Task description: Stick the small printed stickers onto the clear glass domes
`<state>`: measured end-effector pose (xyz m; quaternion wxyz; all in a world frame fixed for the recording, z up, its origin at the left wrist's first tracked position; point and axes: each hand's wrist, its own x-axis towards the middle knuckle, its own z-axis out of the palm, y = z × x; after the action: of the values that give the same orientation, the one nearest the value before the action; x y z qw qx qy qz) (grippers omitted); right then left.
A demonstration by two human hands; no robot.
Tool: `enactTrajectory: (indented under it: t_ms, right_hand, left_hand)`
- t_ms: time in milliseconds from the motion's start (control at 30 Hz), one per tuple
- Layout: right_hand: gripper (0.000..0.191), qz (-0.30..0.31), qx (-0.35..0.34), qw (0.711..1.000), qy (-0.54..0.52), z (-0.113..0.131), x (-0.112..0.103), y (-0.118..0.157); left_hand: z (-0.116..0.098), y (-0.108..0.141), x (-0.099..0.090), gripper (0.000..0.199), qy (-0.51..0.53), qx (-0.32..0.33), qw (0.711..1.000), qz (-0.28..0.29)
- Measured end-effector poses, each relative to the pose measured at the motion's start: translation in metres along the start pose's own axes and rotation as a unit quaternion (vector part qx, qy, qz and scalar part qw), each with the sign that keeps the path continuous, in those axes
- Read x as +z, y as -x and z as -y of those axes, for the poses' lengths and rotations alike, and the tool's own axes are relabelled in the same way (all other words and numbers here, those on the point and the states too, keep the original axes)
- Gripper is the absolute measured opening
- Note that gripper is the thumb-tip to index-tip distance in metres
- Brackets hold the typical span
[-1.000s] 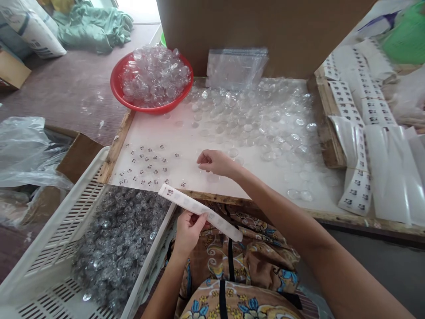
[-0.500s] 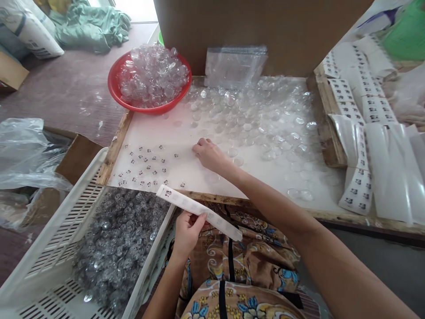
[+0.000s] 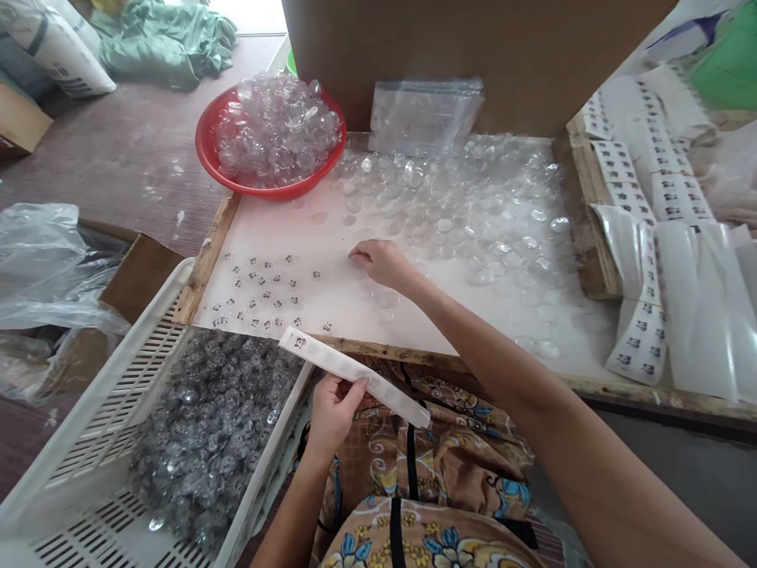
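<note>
My left hand [image 3: 336, 410] pinches a white strip of panda stickers [image 3: 355, 374] between thumb and fingers, above my lap at the board's front edge. One dark panda print shows at the strip's upper left end. Over the middle of the white board [image 3: 277, 229] is my right hand [image 3: 385, 263], its fingertips drawn together. Whatever they may hold is too small to tell. Clear round plastic pieces [image 3: 443, 225] lie loose beyond and to the right of it. To its left, several clear pieces with panda prints [image 3: 266, 294] lie spread out.
A red basin [image 3: 307, 185] heaped with clear pieces stands at the board's back left corner. Lower left, a white slotted crate [image 3: 118, 402] holds many printed pieces. A wooden rim edges the board. Sticker sheets [image 3: 642, 323] lie at the right; a cardboard panel [image 3: 473, 47] rises behind.
My right hand has moved slightly away from me and to the right, with its fingers closer together. My left hand holds the strip in nearly the same place.
</note>
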<state>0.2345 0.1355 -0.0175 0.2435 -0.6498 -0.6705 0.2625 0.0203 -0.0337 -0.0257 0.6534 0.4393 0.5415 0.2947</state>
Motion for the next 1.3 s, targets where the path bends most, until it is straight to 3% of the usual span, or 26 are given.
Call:
enactTrajectory:
  t_ms: [167,300,400,667,867,1067,1300]
  right_hand:
    - [0.021,-0.013,0.025,0.999,0.039,-0.010,-0.025,0.012]
    - [0.029,0.063,0.037,0.987,0.143,-0.015,-0.037,0.029]
    - [0.031,0.082,0.042,0.980,0.177,-0.014,-0.037,0.037]
    - [0.028,0.061,0.013,0.992,0.108,-0.016,-0.036,0.039]
    - [0.024,-0.043,0.023,0.997,0.064,-0.030,-0.061,0.052]
    - [0.034,0.019,0.050,0.988,0.147,-0.045,-0.065,0.082]
    - [0.021,-0.024,0.071,0.989,0.130,-0.048,-0.056,0.084]
  left_hand:
    - [-0.002,-0.001,0.000,0.024,0.009,0.000,1.000,-0.006]
    - [-0.003,-0.002,0.003,0.025,0.013,-0.005,1.000,-0.005]
    - [-0.005,-0.002,0.005,0.025,0.008,-0.006,1.000,-0.001]
    - [0.000,0.000,0.003,0.026,0.004,-0.002,1.000,0.007]
    - [0.001,0.000,0.004,0.026,0.014,-0.002,1.000,0.014]
    - [-0.006,-0.003,0.005,0.026,0.005,0.007,1.000,0.009]
    - [-0.006,-0.001,0.005,0.027,-0.002,0.013,1.000,0.006]
